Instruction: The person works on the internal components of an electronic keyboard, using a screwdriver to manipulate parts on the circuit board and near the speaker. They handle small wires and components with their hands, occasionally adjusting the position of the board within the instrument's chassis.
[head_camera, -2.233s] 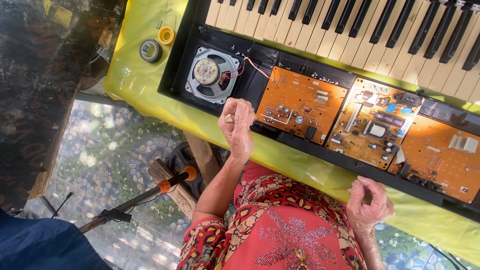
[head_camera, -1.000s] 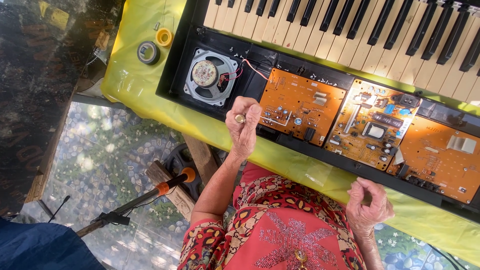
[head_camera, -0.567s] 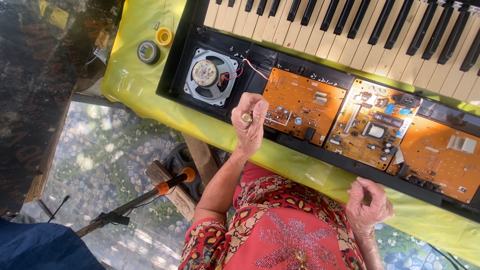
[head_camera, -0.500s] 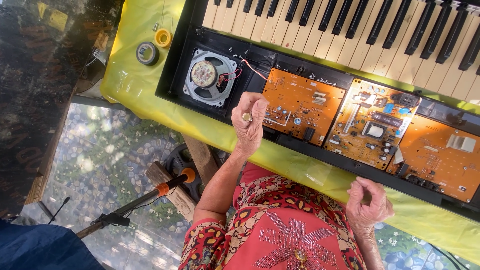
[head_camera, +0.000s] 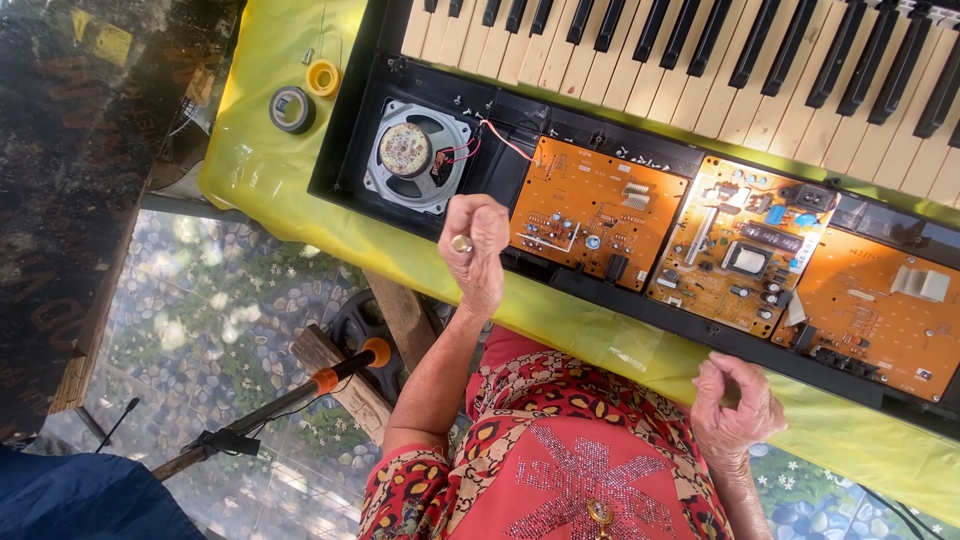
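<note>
Right now your left hand (head_camera: 478, 250) is raised in a loose fist over the near edge of the opened keyboard (head_camera: 640, 150); a ring (head_camera: 461, 243) shows on one finger, and whether the curled grip has anything inside it cannot be told from this view; the hand hovers just beside the leftmost orange circuit board (head_camera: 595, 210) and to the right of the round speaker (head_camera: 412, 155), whose red wires run toward that board. Your right hand (head_camera: 735, 405) hangs lower, at the edge of the counter (head_camera: 260, 170) with its yellow covering, fingers curled inward and pinched together; what, if anything, sits between them is too small to make out. Beyond it lie the middle circuit board (head_camera: 740, 245) and a third board (head_camera: 885, 310) further right, all inside the black case; the black and cream keys (head_camera: 700, 60) run along the far side. At the counter's left end sit a grey roll of tape (head_camera: 292, 109) and a small yellow ring (head_camera: 323, 77); below the counter, an orange-tipped stand (head_camera: 330, 378) leans over the pebbled floor.
</note>
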